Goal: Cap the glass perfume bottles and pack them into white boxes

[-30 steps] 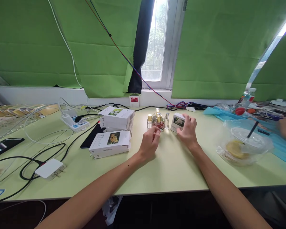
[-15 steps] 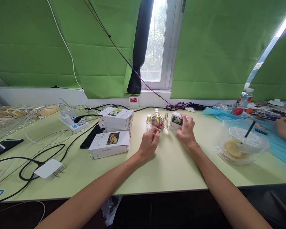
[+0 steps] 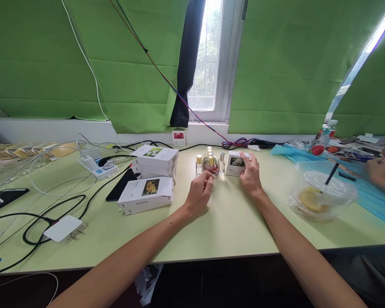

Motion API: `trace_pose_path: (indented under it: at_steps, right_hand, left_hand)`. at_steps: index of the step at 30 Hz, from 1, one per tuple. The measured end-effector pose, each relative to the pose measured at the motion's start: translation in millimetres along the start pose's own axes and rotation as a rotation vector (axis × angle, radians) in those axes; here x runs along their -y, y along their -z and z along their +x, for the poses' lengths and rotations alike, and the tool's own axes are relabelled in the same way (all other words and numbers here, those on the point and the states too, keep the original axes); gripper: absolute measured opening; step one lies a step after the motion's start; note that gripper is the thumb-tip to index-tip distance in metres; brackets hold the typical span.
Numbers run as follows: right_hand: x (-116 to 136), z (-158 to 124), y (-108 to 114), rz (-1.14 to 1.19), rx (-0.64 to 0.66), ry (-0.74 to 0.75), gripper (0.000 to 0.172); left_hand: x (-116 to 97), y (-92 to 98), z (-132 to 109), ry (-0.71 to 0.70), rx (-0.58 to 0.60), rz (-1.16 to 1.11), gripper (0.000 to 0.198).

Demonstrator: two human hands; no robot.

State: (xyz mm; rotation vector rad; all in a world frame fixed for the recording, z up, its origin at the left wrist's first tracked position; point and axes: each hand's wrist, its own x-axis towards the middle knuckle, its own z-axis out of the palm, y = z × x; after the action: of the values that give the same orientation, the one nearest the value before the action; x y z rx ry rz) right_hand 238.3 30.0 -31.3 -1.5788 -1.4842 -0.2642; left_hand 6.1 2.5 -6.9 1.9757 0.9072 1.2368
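Note:
My right hand (image 3: 250, 174) grips a small white box (image 3: 235, 166) with a white-flower picture, its fingers over the top and right side. The box stands upright on the table. My left hand (image 3: 199, 191) is closed, fingertips at the foot of a round glass bottle (image 3: 215, 167) with reddish contents. Whatever those fingers pinch, if anything, is hidden. Left of the round bottle stands a gold-capped glass vial (image 3: 199, 164); a silver-capped vial (image 3: 222, 163) stands between it and the box. More gold caps show in front of and behind the round bottle.
White flower-printed boxes (image 3: 146, 194) lie left of my left hand, beside a dark phone (image 3: 117, 188). Cables, a power strip (image 3: 98, 168) and a white charger (image 3: 66, 228) spread leftward. A bagged lidded cup (image 3: 321, 196) stands right. Another person's hand (image 3: 380, 171) is at far right.
My right hand has turned the white box so its picture faces me more squarely, and it stands straighter. My left hand has barely moved; the view shifted slightly.

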Motion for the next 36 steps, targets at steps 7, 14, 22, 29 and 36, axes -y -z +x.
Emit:
trace_pose_path:
  at_steps: [7, 14, 22, 29, 36]
  right_hand:
    - [9.3, -2.5, -0.5, 0.007, -0.057, -0.046, 0.076]
    - [55.4, -13.9, 6.2, 0.061, -0.289, -0.012, 0.053]
    - [72.9, -26.8, -6.6, 0.313, 0.056, 0.215, 0.037]
    - [66.6, -29.7, -13.8, 0.239, 0.212, 0.265, 0.053]
    - [62.9, -31.2, -19.0, 0.221, 0.309, 0.270, 0.058]
  left_hand:
    - [-1.0, -0.2, 0.1, -0.005, -0.017, 0.001, 0.020]
    - [0.8, -0.4, 0.5, -0.010, -0.005, 0.025, 0.021]
    - [-2.3, 0.3, 0.6, -0.031, -0.005, 0.035, 0.020]
    - [-5.3, 0.3, 0.8, -0.010, -0.014, 0.003, 0.020]
    - [-4.5, 0.0, 1.1, 0.008, -0.009, -0.007, 0.019]
